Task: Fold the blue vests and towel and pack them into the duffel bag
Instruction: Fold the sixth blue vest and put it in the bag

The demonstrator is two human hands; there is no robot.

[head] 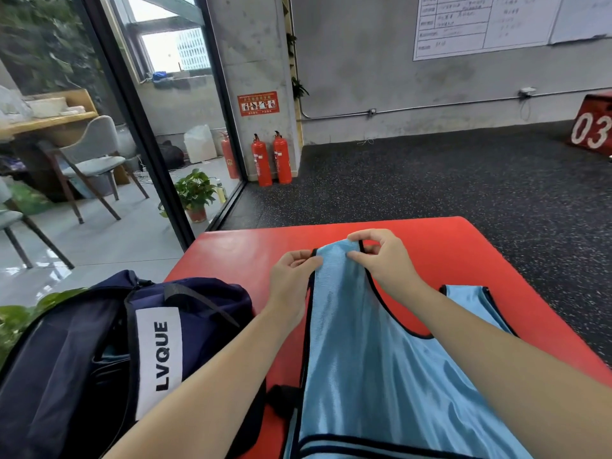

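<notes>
Both hands — left hand (291,276), right hand (384,260) — pinch the light-blue mesh vest's (364,359) far strap; keep its black-trimmed edges aligned before folding.

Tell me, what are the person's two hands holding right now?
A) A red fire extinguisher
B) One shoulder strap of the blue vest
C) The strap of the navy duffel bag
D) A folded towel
B: the left hand and the right hand both pinch the top of one shoulder strap of the blue vest over the red mat, while the duffel bag lies untouched at the left.
</notes>
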